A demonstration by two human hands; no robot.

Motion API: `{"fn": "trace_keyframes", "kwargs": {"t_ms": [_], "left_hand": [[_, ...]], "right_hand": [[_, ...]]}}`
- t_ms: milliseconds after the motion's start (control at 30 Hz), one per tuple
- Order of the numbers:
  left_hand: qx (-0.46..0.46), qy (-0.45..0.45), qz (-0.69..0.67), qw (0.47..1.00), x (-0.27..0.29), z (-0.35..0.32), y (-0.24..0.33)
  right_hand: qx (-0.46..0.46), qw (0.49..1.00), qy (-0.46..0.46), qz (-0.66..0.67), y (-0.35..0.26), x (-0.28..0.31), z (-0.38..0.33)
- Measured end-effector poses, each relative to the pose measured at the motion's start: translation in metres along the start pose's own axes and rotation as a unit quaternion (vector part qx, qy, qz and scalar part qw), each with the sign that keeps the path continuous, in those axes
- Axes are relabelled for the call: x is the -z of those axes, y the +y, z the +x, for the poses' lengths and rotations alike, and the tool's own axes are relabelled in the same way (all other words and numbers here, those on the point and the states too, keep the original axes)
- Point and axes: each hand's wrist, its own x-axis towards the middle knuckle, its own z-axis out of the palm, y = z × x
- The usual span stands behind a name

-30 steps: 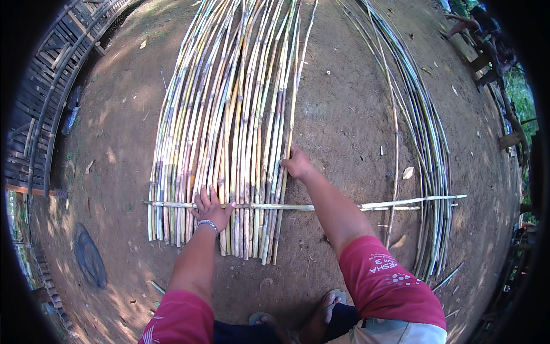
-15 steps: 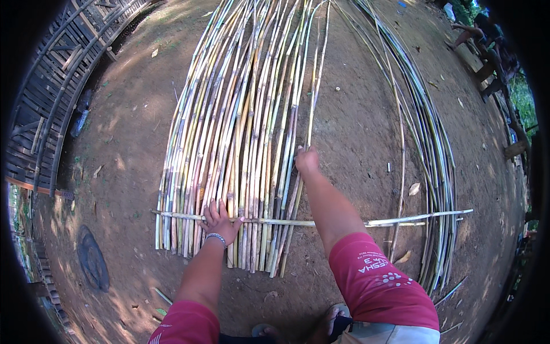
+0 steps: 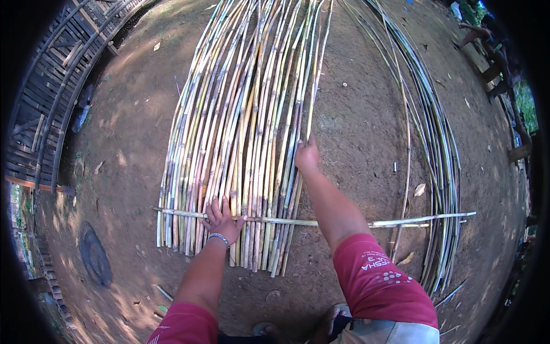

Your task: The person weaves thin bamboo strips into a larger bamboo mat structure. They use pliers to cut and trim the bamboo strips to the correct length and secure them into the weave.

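Observation:
Many long, jointed canes [image 3: 229, 143] lie side by side on the ground, running away from me, their cut ends toward me. One thin cane [image 3: 295, 222] crosses over them near those ends and reaches out to the right. My left hand [image 3: 222, 222], a bracelet at its wrist, rests with fingers spread over the canes and this crosspiece. At the right edge of the row, my right hand [image 3: 307, 156] is closed around an outer cane [image 3: 314, 103]; my hand partly hides its grip.
A looser bundle of canes [image 3: 438, 160] lies to the right, with a single cane [image 3: 406, 143] beside it. A slatted wooden structure [image 3: 54, 86] stands at left. A dark round object [image 3: 94, 255] lies on the dirt. Another person [image 3: 490, 37] is at the far right.
The outer cane in my right hand has shifted slightly left, closer to the row, and that hand has moved a little farther away. My left hand stays in place on the canes.

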Motion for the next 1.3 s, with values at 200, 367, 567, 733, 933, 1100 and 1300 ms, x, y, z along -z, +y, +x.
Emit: {"fn": "trace_keyframes", "kwargs": {"t_ms": [200,367,567,733,933,1100,1300], "left_hand": [[-0.002,0.011,-0.018,1.0,-0.004,0.002,-0.008],[0.003,0.01,-0.03,1.0,0.004,-0.002,-0.009],[-0.011,-0.001,-0.023,1.0,0.002,-0.001,0.001],[0.009,0.009,-0.017,1.0,-0.001,0.0,-0.011],[0.016,-0.007,-0.001,1.0,0.003,-0.001,-0.008],[0.006,0.0,0.008,1.0,0.002,-0.002,-0.004],[0.006,0.003,0.022,1.0,-0.002,0.001,-0.006]], "right_hand": [[0.071,0.997,-0.026,0.003,0.002,0.014,-0.005],[0.063,0.998,-0.007,0.029,0.005,0.011,0.003],[-0.023,0.998,-0.041,0.052,0.047,0.037,0.036],[0.084,0.961,-0.031,-0.261,0.027,0.056,0.015],[0.031,0.985,-0.092,-0.142,-0.027,0.022,-0.023],[0.146,0.966,-0.077,-0.199,-0.003,0.025,0.001],[0.054,0.985,-0.103,-0.127,-0.005,0.047,-0.02]]}}
